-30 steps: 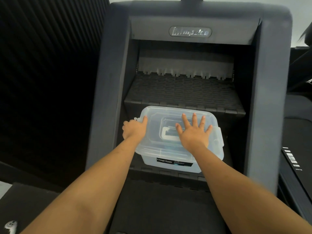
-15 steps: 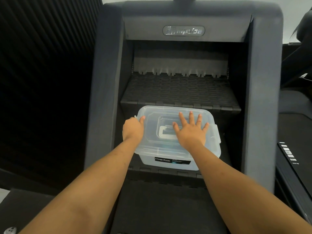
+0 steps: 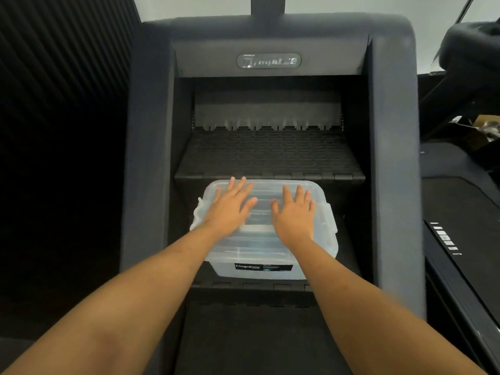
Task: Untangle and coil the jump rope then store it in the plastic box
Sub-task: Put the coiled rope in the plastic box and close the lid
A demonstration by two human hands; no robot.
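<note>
Left hand (image 3: 230, 209) and right hand (image 3: 295, 220) lie flat on the lid (image 3: 263, 215) of the clear plastic box (image 3: 257, 253), fingers straight and spread, gripping nothing. With its lid on, the box sits on a low step of the dark stair machine (image 3: 146, 158), just below the ribbed upper step (image 3: 270, 155). Its cloudy walls hide the contents.

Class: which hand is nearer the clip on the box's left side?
Left. The left hand lies on the lid beside the clip; the right hand rests on the lid's far half.
</note>
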